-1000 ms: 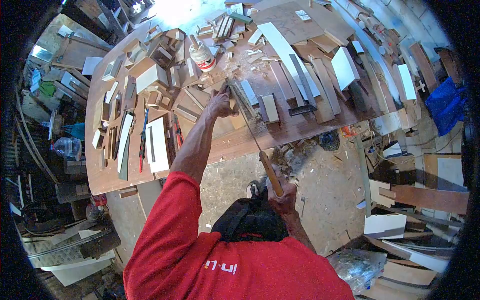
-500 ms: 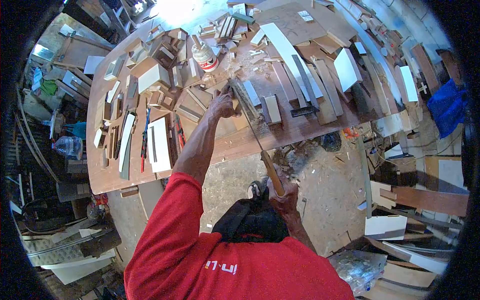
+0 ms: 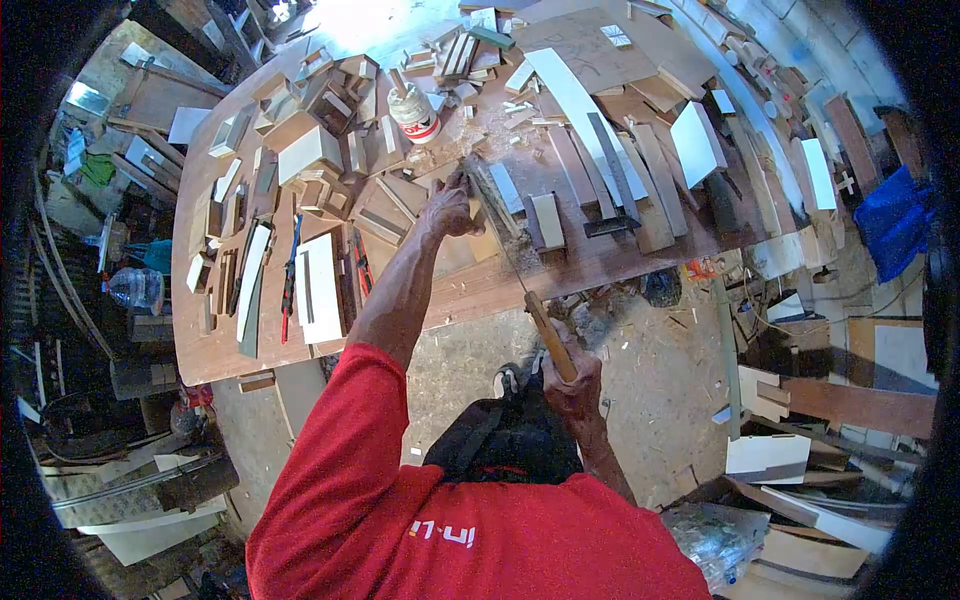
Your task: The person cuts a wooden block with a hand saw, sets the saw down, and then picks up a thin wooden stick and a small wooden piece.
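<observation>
My right hand (image 3: 573, 388) is closed round the wooden handle (image 3: 549, 335) of a handsaw, in front of the table's near edge. The saw's thin blade (image 3: 514, 268) reaches forward over that edge, alongside a narrow, dusty wooden block (image 3: 497, 205). My left hand (image 3: 450, 208) is on the table just left of this block, its fingers curled and pressed down on a piece of wood (image 3: 484, 218) that the hand mostly hides. A flat light-brown board (image 3: 462, 255) lies under and in front of my left hand.
On the wooden table (image 3: 440, 300) stands a white glue tub (image 3: 413, 112) with a red band. Small wooden boxes (image 3: 310, 155) and a red-and-black tool (image 3: 289, 275) lie left. A black try square (image 3: 612, 190) and long strips lie right. Offcuts (image 3: 770, 455) are piled on the floor.
My right hand and the saw have moved slightly forward, toward the table. My left hand stays in the same place on the wood.
</observation>
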`<state>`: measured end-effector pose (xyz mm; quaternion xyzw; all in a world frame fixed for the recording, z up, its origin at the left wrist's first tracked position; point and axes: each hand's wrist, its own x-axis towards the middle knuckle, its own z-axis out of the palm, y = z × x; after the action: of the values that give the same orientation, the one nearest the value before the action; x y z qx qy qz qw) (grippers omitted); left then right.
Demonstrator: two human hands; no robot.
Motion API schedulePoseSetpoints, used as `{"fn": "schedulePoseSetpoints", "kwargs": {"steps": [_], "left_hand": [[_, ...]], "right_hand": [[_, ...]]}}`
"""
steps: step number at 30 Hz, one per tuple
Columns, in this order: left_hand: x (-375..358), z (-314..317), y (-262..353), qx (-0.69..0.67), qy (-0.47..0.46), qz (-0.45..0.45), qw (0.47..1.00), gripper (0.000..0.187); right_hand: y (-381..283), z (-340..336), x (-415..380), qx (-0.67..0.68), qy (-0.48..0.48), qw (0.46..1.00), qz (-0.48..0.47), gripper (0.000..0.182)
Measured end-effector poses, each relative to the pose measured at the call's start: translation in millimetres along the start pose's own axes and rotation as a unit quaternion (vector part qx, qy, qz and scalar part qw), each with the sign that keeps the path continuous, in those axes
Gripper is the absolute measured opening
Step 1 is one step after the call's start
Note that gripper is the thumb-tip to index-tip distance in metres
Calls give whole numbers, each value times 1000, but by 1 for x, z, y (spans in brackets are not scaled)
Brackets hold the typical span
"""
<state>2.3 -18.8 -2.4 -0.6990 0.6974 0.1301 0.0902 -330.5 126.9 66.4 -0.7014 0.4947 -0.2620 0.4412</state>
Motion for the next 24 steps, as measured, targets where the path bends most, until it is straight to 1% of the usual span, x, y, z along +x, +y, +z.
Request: {"fn": "schedulePoseSetpoints", "kwargs": {"steps": [1,2,4,5,7,8,10,11,12,13,14,16,17,19,20,22,23,24], "left_hand": [[-1,-2,0,-7,-26,-11,1000,85],[-2,0,0,-8,-26,-11,1000,85],[1,10,-5,-30,23,15,999,77],[1,15,-7,-30,24,13,999,77],[1,18,-7,-39,95,20,994,72],[5,18,-7,-41,97,20,994,72],[-1,1,2,10,-2,-11,1000,78],[-1,3,2,7,-2,-11,1000,78],[0,2,2,-21,-25,-28,999,83],[2,2,0,-48,-45,-45,997,89],[2,3,-4,-48,-42,-48,997,89],[1,12,-4,-48,61,-2,997,88],[4,15,-5,-52,62,-2,997,88],[7,16,-7,-106,12,-44,993,87],[5,18,-6,-109,14,-46,993,87],[4,16,-6,-30,55,-4,998,89],[5,14,-5,-32,57,-5,998,89],[6,14,-4,-28,34,-17,999,86]], "right_hand": [[-6,-1,1,20,12,1000,-1,47],[-9,-1,2,39,24,999,-1,45],[-12,-1,6,21,23,1000,-3,44],[-14,-1,9,6,23,1000,-7,42],[-12,-4,2,1,15,1000,-6,42],[-11,-7,-1,-6,7,1000,-3,41],[-20,-8,3,8,4,1000,3,42],[-23,-9,4,24,3,1000,9,43],[-20,-8,3,22,1,1000,9,43],[-16,-6,3,36,-4,999,29,45],[-14,-4,5,51,-8,997,49,46],[-12,-5,-1,28,2,999,34,47],[-12,-7,-4,6,13,1000,22,47],[-19,-6,3,6,6,1000,26,47],[-22,-6,6,10,1,1000,28,46],[-17,-6,2,-3,5,1000,14,45],[-14,-6,0,-15,10,1000,5,44],[-13,-6,-1,-19,9,1000,4,44]]}}
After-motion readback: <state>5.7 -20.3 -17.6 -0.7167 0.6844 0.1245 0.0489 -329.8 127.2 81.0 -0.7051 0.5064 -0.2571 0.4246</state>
